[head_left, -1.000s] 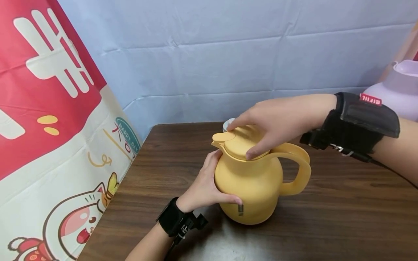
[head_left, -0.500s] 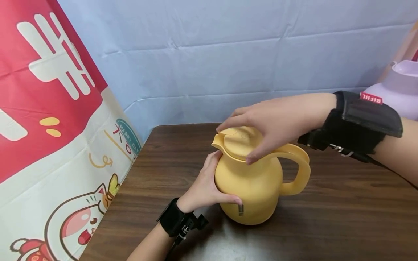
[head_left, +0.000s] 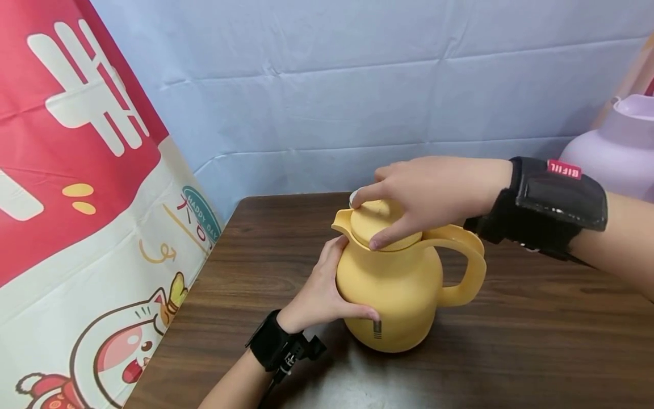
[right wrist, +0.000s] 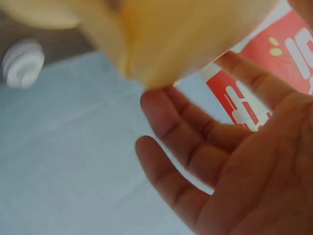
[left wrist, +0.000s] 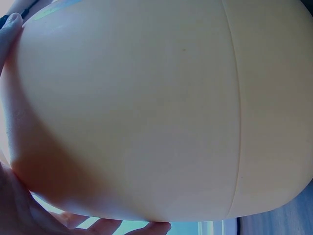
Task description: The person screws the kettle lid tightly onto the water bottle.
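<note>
Down the left side of the frame hangs a printed sheet [head_left: 46, 255], red above and white below, with large white lettering, 2 yellow ovals and a cartoon animal in the lower left corner. Next to it, a creased pale blue cloth [head_left: 306, 113] fills the upper part of the frame, behind a dark wood-grain desk [head_left: 255, 255]. Of the person's 2 hands, the left hand [head_left: 319, 289] reaches in from the bottom edge, left of centre, with a black strap [head_left: 267, 341] around its wrist. It is spread wide and curved around the left side of a yellow jug [head_left: 390, 289], the thumb lying across the front beside a small dark label [head_left: 377, 329]; in the left wrist view, the jug's wall fills most of the picture. The jug stands upright on the desk just right of the frame's centre, spout toward the left and handle [head_left: 476, 272] toward the right. Over its mouth, the right hand [head_left: 429, 184] arches partly open, gripping the round yellow lid [head_left: 372, 220] between thumb and fingers. In the right wrist view's upper left is a round white cap [right wrist: 23, 68]. At the right edge stands a lilac jug [head_left: 613, 153], partly behind the right wrist.
</note>
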Motion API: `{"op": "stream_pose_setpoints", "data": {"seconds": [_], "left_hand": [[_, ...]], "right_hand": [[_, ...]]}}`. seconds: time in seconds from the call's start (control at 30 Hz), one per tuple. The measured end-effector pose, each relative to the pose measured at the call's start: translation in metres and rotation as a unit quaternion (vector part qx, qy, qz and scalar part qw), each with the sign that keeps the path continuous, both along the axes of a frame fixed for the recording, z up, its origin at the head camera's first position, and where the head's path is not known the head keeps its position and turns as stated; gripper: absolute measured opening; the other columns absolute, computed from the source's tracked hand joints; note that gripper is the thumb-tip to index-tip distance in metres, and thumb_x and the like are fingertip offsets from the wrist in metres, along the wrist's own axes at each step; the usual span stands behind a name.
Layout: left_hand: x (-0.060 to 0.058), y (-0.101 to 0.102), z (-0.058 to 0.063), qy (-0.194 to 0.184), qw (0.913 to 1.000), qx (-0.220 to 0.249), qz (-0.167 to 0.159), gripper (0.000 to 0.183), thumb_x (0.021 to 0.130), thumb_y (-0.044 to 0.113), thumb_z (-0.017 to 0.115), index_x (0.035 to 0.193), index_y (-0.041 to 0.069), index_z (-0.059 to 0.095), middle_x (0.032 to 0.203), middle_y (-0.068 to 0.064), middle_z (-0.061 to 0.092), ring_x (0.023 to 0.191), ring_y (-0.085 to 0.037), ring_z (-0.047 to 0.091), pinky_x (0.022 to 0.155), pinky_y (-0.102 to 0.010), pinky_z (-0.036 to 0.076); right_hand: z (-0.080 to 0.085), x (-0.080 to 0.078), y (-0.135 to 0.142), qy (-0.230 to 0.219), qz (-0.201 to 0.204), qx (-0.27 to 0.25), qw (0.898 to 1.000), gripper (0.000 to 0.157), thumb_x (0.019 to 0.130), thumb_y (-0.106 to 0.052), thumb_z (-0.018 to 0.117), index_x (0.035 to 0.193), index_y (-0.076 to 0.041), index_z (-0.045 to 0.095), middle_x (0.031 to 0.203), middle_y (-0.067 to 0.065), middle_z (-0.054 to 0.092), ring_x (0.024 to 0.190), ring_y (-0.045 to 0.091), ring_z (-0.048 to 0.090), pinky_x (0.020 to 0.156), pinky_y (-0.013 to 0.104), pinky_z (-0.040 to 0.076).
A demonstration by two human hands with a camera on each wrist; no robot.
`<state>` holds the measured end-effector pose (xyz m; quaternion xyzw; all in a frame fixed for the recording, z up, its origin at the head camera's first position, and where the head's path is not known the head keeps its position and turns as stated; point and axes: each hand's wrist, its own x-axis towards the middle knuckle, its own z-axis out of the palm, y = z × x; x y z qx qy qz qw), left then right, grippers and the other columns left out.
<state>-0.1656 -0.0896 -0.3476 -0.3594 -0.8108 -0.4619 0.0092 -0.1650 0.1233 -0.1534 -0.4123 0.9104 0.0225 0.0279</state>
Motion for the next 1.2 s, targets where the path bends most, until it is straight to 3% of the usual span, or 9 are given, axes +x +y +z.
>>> {"op": "stream_pose_setpoints", "data": {"seconds": [0.1,0.2,0.3,0.4,0.5,0.63,0.9,1.1,1.2], "left_hand": [[0.000,0.000,0.000,0.000,1.0000,-0.003,-0.002,0.125,0.056,0.034,0.092,0.150,0.038,0.010,0.146,0.010,0.020,0.129,-0.006,0.030,0.101,-0.035,0.036],[0.000,-0.001,0.000,-0.002,1.0000,0.000,-0.003,0.124,0.056,0.033,0.092,0.150,0.038,0.011,0.145,0.010,0.021,0.128,-0.006,0.030,0.101,-0.036,0.036],[0.000,-0.001,-0.001,-0.004,1.0000,0.006,-0.002,0.125,0.056,0.032,0.093,0.150,0.038,0.011,0.145,0.010,0.022,0.128,-0.006,0.031,0.101,-0.036,0.036],[-0.001,0.000,-0.001,-0.005,1.0000,0.008,-0.003,0.125,0.055,0.030,0.094,0.150,0.038,0.012,0.145,0.011,0.022,0.128,-0.006,0.031,0.101,-0.037,0.036],[-0.001,0.000,-0.001,-0.004,1.0000,0.006,-0.003,0.125,0.055,0.030,0.094,0.150,0.038,0.012,0.145,0.011,0.022,0.129,-0.006,0.030,0.101,-0.036,0.036],[-0.001,0.001,-0.001,0.000,1.0000,0.006,-0.003,0.124,0.055,0.033,0.093,0.150,0.038,0.013,0.145,0.011,0.022,0.129,-0.006,0.030,0.101,-0.036,0.036],[-0.004,-0.001,-0.002,0.000,0.9999,0.006,-0.012,0.118,0.058,0.058,0.082,0.150,0.036,0.012,0.145,0.009,0.022,0.128,-0.008,0.032,0.101,-0.036,0.036],[-0.004,-0.001,-0.002,0.007,0.9999,0.007,-0.013,0.119,0.059,0.049,0.087,0.151,0.033,0.013,0.146,0.006,0.022,0.129,-0.011,0.030,0.101,-0.038,0.036],[-0.003,-0.001,-0.001,0.010,0.9999,0.005,-0.010,0.120,0.060,0.041,0.089,0.151,0.033,0.012,0.146,0.006,0.022,0.130,-0.012,0.030,0.102,-0.039,0.035]], "right_hand": [[0.001,0.002,0.002,0.022,-0.006,0.011,1.000,0.065,0.078,-0.075,0.053,0.130,-0.035,0.055,0.094,-0.009,0.050,0.072,0.009,0.050,0.070,0.031,0.043],[0.007,0.001,0.004,-0.010,0.001,0.014,1.000,0.062,0.081,-0.061,0.062,0.138,-0.039,0.047,0.120,-0.008,0.051,0.098,0.011,0.055,0.084,0.036,0.044],[0.012,-0.002,0.006,-0.070,0.024,0.017,0.997,0.066,0.080,-0.037,0.068,0.141,-0.038,0.042,0.146,-0.007,0.035,0.131,0.017,0.037,0.101,0.042,0.036],[0.014,-0.005,0.006,-0.115,0.040,0.027,0.992,0.065,0.079,-0.025,0.066,0.140,-0.035,0.045,0.149,-0.007,0.032,0.140,0.017,0.020,0.107,0.042,0.028],[0.013,-0.007,0.005,-0.120,0.053,0.022,0.991,0.060,0.080,-0.023,0.066,0.137,-0.031,0.049,0.143,-0.009,0.040,0.140,0.016,0.021,0.109,0.042,0.026],[0.009,-0.009,0.005,-0.093,0.061,0.009,0.994,0.055,0.083,-0.033,0.068,0.134,-0.025,0.053,0.132,-0.008,0.050,0.128,0.014,0.040,0.103,0.039,0.034],[0.005,-0.008,0.000,-0.037,0.004,0.007,0.999,0.062,0.078,-0.064,0.064,0.124,-0.024,0.057,0.106,-0.009,0.057,0.088,0.008,0.054,0.080,0.032,0.045],[0.013,-0.010,0.004,-0.106,-0.006,0.031,0.994,0.071,0.077,-0.055,0.071,0.139,-0.032,0.045,0.132,-0.009,0.048,0.117,0.010,0.046,0.095,0.037,0.040],[0.015,-0.013,0.006,-0.141,-0.001,0.033,0.989,0.068,0.080,-0.047,0.070,0.141,-0.035,0.042,0.138,-0.007,0.044,0.120,0.011,0.045,0.096,0.040,0.039]]}}
